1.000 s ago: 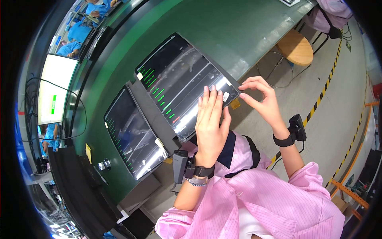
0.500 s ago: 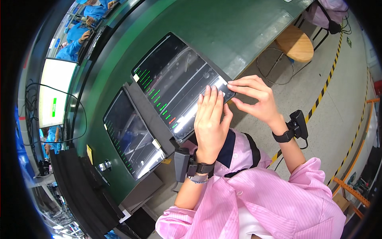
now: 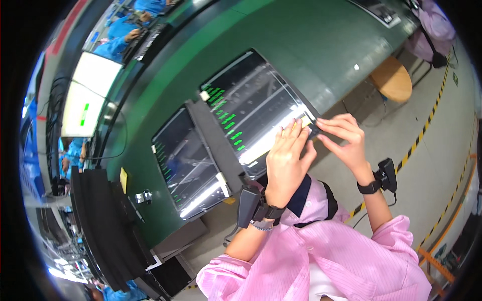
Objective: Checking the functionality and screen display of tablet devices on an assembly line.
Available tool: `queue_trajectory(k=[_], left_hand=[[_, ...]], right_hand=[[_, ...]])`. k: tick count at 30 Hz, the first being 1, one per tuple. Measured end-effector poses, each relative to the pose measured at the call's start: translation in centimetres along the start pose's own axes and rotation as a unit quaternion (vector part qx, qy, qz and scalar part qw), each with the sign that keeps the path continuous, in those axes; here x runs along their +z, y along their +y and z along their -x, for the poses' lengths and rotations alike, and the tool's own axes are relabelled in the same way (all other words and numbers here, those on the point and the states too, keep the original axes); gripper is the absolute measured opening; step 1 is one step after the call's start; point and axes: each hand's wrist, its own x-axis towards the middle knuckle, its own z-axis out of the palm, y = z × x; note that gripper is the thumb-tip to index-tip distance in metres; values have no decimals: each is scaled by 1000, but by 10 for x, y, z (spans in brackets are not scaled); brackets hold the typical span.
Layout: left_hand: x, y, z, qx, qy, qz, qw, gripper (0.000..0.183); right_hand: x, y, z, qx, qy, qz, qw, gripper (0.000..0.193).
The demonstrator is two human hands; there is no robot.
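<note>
A large dark display panel (image 3: 261, 95) with rows of green text along its left side lies on the green table in front of me. My left hand (image 3: 288, 160) is open, its fingers laid flat over the panel's near right part. By those fingertips shows a small pale yellow strip (image 3: 305, 122). At the panel's right corner, my right hand (image 3: 346, 138) grips the edge between fingers and thumb; the exact contact is partly hidden. A second lit display panel (image 3: 186, 155) lies to the left, with a pale tab (image 3: 221, 177) at its near edge.
A bright monitor (image 3: 90, 95) stands at the left, cables around it. Black ribbed covering (image 3: 100, 226), a yellow slip (image 3: 123, 179) and a pen (image 3: 135, 210) are at lower left. A wooden stool (image 3: 394, 80) stands right of the table (image 3: 321, 60). Co-workers in blue (image 3: 120, 30) sit opposite.
The whole view has shifted, so the table scene sits further right. A yellow strip now shows by my left fingertips. The red line in the panel's text no longer shows. Both hands stay on the panel.
</note>
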Motion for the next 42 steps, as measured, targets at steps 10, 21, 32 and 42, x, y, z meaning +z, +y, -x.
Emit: queue_trajectory(k=[10, 21, 32, 42], left_hand=[[-51, 5, 1, -49, -21, -8, 999, 60], [-158, -4, 94, -77, 109, -100, 986, 30], [-172, -22, 139, -146, 175, -124, 966, 28], [-176, -26, 145, -142, 157, -127, 969, 25]], right_hand=[[-7, -25, -11, 26, -21, 18, 999, 33], [20, -81, -43, -59, -212, -52, 974, 18], [37, -93, -48, -69, -292, -42, 953, 21], [37, -96, -44, -57, -299, -27, 952, 17]])
